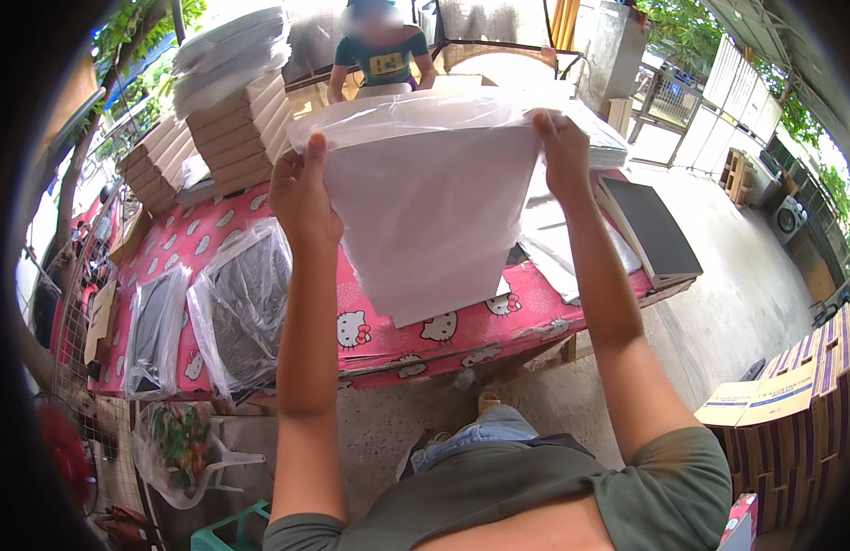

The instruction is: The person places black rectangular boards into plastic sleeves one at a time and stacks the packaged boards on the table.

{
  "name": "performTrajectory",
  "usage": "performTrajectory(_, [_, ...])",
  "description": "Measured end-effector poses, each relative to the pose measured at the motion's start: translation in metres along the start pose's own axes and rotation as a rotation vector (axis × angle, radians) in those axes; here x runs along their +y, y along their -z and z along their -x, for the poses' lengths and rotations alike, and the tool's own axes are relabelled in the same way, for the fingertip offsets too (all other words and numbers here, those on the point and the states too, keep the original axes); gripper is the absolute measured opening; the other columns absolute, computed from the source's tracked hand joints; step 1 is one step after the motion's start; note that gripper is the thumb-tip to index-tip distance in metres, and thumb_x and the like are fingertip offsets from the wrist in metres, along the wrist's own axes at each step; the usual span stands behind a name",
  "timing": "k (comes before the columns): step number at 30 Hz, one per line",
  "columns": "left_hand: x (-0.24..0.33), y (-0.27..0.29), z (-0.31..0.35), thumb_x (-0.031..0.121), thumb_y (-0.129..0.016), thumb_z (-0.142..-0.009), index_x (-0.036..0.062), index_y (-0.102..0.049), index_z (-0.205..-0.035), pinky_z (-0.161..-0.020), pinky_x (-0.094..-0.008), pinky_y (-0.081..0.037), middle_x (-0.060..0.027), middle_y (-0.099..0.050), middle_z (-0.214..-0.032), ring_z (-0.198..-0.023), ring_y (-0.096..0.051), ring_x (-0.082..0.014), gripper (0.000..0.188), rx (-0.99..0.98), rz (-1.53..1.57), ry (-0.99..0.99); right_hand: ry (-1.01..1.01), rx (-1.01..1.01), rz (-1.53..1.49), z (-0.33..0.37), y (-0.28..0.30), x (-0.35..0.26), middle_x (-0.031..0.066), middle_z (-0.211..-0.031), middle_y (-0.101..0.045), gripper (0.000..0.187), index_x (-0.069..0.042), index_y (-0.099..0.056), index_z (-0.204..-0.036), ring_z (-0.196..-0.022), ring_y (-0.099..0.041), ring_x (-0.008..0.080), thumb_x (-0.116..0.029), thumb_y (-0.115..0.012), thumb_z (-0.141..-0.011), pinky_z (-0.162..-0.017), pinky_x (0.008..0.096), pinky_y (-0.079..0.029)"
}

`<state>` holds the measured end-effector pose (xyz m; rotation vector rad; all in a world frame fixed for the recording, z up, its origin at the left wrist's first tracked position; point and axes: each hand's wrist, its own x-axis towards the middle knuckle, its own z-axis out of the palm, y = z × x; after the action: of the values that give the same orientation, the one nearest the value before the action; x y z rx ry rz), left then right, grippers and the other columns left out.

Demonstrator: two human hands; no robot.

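Note:
Both hands hold up a flat white rectangular panel in a clear plastic bag (pixel 425 202) over the table, by its upper corners. My left hand (pixel 305 197) pinches the left corner, its thumb on the near face. At the right corner, my right hand (pixel 562 151) grips with the thumb in front. Loose clear plastic stands up along the top edge, between the hands. The panel's lower edge hangs near the front of the pink patterned tablecloth (pixel 351 354). Fingers behind the panel are hidden.
Dark plastic-wrapped panels (pixel 246 303) lie at the left. Stacked brown boxes (pixel 236 133) bear wrapped sheets (pixel 232 55) at the back left. A dark flat panel (pixel 650 225) lies at the right edge. Across the table is another person (pixel 383 60). Cartons (pixel 783 432) stand lower right.

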<state>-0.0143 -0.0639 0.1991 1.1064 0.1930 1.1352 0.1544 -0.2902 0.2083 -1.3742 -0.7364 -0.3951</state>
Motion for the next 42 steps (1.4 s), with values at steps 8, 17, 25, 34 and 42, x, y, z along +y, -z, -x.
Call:
performTrajectory(8, [-0.077,0.062,0.088,0.013,-0.063,-0.078,-0.0011,-0.054,-0.096,-0.069,-0.0222,-0.04,-0.0017,-0.056,-0.085,-0.08,-0.05,-0.008,0.025,0.008,-0.355,-0.055,-0.554,-0.109,-0.197,0.11,0.023,0.081,0.002,-0.071,-0.057,0.026,0.005,-0.06,-0.083,-0.065,-0.049,0.0069,-0.021,-0.062,-0.078,-0.057,0.021,-0.038])
performTrajectory(17, [-0.097,0.051,0.114,0.006,-0.059,-0.08,0.0066,-0.044,-0.111,-0.06,-0.0179,-0.039,-0.0009,-0.057,-0.077,-0.069,-0.049,-0.0045,0.035,0.068,-0.221,0.331,-0.71,-0.205,-0.211,0.095,0.045,0.109,0.0068,-0.075,-0.052,0.053,-0.001,-0.027,-0.117,-0.065,-0.049,0.0094,-0.005,-0.061,-0.077,-0.056,0.0201,-0.042])
performTrajectory(25, [-0.104,0.082,0.208,0.032,-0.084,-0.041,0.0226,0.002,-0.136,-0.103,-0.0446,-0.018,-0.0245,0.026,-0.133,-0.129,0.003,-0.0382,0.129,-0.581,-0.944,0.387,-0.937,-0.841,-0.358,0.155,0.101,0.119,0.0148,-0.13,-0.026,0.121,-0.012,-0.001,-0.134,-0.122,-0.025,0.0262,-0.002,-0.079,-0.043,-0.098,0.0369,-0.028])
performTrajectory(34, [-0.119,0.071,0.287,-0.007,-0.042,-0.076,0.0089,-0.046,-0.12,-0.089,-0.032,-0.04,-0.0167,-0.05,-0.116,-0.106,-0.05,-0.0282,0.046,0.164,-0.918,0.124,-0.539,-0.972,0.184,0.187,0.122,0.144,0.015,-0.088,-0.058,0.036,0.003,-0.051,-0.111,-0.082,-0.056,0.0243,-0.004,-0.057,-0.076,-0.072,0.0314,-0.046])
performTrajectory(42, [-0.136,0.046,0.282,-0.013,-0.039,-0.076,0.0034,-0.057,-0.082,-0.086,-0.0289,-0.041,-0.0156,-0.045,-0.123,-0.11,-0.048,-0.0241,0.025,0.475,-0.803,-0.268,-0.115,-1.259,0.037,0.192,0.111,0.135,0.0098,-0.072,-0.055,0.045,0.005,-0.047,-0.114,-0.068,-0.052,0.0187,-0.003,-0.06,-0.071,-0.06,0.0258,-0.042])
